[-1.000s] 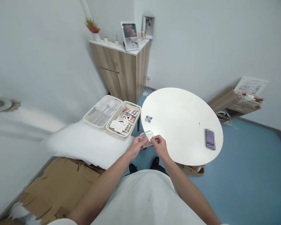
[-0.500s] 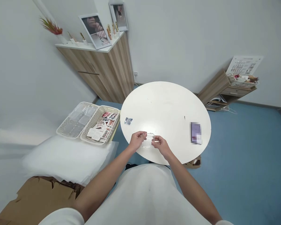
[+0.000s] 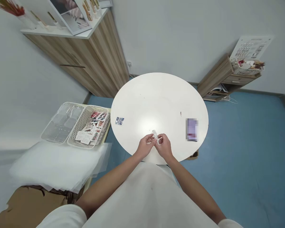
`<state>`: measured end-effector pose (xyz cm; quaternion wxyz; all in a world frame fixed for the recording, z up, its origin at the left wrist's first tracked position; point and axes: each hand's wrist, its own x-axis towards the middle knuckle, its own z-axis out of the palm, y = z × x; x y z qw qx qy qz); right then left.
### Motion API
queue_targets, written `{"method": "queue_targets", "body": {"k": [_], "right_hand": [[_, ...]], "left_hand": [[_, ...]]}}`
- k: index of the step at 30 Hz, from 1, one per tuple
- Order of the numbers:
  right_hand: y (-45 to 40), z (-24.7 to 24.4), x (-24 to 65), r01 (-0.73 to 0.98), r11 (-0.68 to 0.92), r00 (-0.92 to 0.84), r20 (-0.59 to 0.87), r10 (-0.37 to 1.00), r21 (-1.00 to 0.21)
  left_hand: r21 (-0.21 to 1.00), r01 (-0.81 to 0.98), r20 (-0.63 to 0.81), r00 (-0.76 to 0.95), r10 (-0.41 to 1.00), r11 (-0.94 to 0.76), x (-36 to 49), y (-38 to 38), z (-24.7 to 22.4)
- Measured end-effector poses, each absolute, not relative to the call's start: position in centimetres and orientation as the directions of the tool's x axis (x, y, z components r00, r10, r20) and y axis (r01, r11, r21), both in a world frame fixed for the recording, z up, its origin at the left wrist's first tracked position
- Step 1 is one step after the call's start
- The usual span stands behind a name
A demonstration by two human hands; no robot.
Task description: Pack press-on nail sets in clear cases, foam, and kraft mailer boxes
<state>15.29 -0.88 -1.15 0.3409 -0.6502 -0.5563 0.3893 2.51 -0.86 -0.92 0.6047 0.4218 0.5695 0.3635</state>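
Note:
A small clear plastic case (image 3: 155,135) is held up between my two hands over the near edge of the round white table (image 3: 161,98). My left hand (image 3: 146,145) pinches its left side, and my right hand (image 3: 164,147) grips its right side. The case is turned nearly edge-on, so its inside is hidden. To the left on the table lies a small card of blue and white nail tips (image 3: 119,121). A purple item, blurred by pixels (image 3: 192,129), rests near the right edge.
Left of the table are a basket of printed cards (image 3: 89,126), a basket of clear plastic boxes (image 3: 63,123) and white sheets (image 3: 59,164). Wooden cabinets (image 3: 92,60) stand behind at left and right (image 3: 218,76).
The clear case has been turned from facing up to nearly edge-on, and my hands have come closer together around it. The camera view has shifted.

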Motion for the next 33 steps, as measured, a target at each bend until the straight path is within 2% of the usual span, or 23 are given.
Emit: {"method": "queue_targets", "body": {"k": [3,7,9,12,14,17,19,21,27,30,33], "right_hand": [[-1.5,-0.8,14.3,0.550,-0.006,0.037,0.017,0.999,-0.835],[-2.4,-0.7,13.1,0.539,0.127,-0.071,0.105,0.992,-0.833],[-2.7,-1.0,12.9,0.556,0.145,-0.055,0.138,0.989,-0.818],[-2.9,-1.5,13.2,0.592,0.051,0.110,0.144,0.983,-0.804],[-2.8,-1.7,13.8,0.544,-0.070,0.259,0.087,0.962,-0.836],[-2.3,-1.9,14.7,0.307,-0.264,0.372,-0.140,0.918,-0.914],[-1.9,-1.9,15.2,0.115,-0.360,0.308,-0.311,0.899,-0.926],[-1.6,-1.9,15.5,-0.006,-0.401,0.210,-0.393,0.895,-0.916],[-1.3,-1.6,15.6,-0.098,-0.426,0.133,-0.436,0.890,-0.899],[-1.1,-1.5,15.6,-0.146,-0.405,0.162,-0.426,0.890,-0.902],[-0.9,-1.4,15.7,-0.157,-0.396,0.145,-0.417,0.897,-0.905]], "left_hand": [[0.908,-0.074,-0.403,0.114,0.908,0.412,2.5,-0.6,-1.0],[0.894,-0.073,-0.432,0.111,0.895,0.441,1.3,0.1,-1.4],[0.888,-0.049,-0.449,0.128,0.884,0.458,0.6,0.6,-1.6],[0.878,-0.013,-0.470,0.167,0.867,0.479,-0.1,1.3,-1.8],[0.872,0.008,-0.479,0.210,0.852,0.489,-0.4,1.6,-1.8],[0.874,0.044,-0.472,0.310,0.825,0.483,-1.0,2.1,-1.6],[0.878,0.067,-0.464,0.363,0.808,0.475,-1.3,2.5,-1.4],[0.883,0.089,-0.458,0.385,0.802,0.461,-1.5,2.9,-1.3],[0.921,0.171,-0.389,0.368,0.845,0.350,-2.4,3.4,-1.9],[0.946,0.302,-0.250,0.444,0.861,0.119,-3.3,3.4,-1.9],[0.915,0.390,-0.130,0.521,0.844,-0.099,-3.9,3.6,-1.7]]}}
